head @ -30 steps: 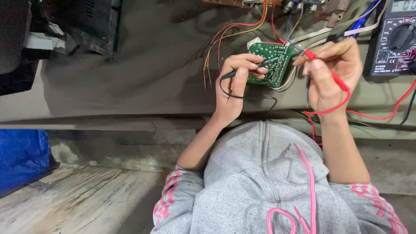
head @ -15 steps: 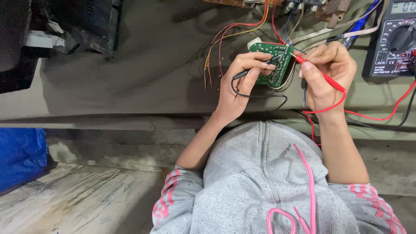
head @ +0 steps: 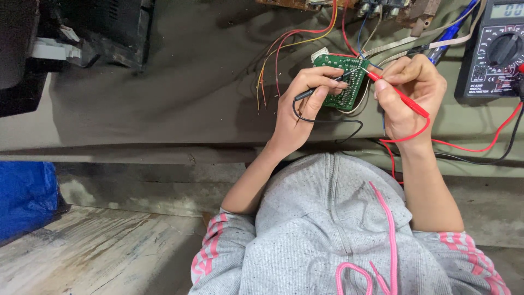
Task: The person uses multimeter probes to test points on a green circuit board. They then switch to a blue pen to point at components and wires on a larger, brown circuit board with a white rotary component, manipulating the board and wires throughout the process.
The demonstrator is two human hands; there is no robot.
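Two hands at work over a drab desk point(head: 180, 104), read from the left. Far left, low down: a blue sheet point(head: 24, 199), and above it a dark housing point(head: 103, 27) on the desk's back edge. Further along, a fan of thin red, orange and yellow wires point(head: 284, 54) running down from the top edge toward the middle. Next, the left hand point(head: 303, 112), grip closed on a black probe point(head: 322, 86) pinched between thumb and fingers, tip laid against the green circuit board point(head: 344, 79), black lead point(head: 333, 121) looping below the palm. Same fingers touching the board's left edge and propping it up tilted, just above the desk, between both hands. Immediately right of the board, the right hand point(head: 409, 95), grip closed on a red probe point(head: 396, 93) held like a pen, tip resting on the board's upper right part, red lead point(head: 469, 145) curling under the wrist and trailing rightward. Behind that hand, a blue-handled tool point(head: 450, 34) and pale flat cables. Far right, a black multimeter point(head: 494, 49) with round dial, lying flat on the desk, well apart from the board, red and black leads running to its lower right corner. Along the bottom, a grey hooded top point(head: 333, 240) with pink drawstring and pink-striped sleeves.
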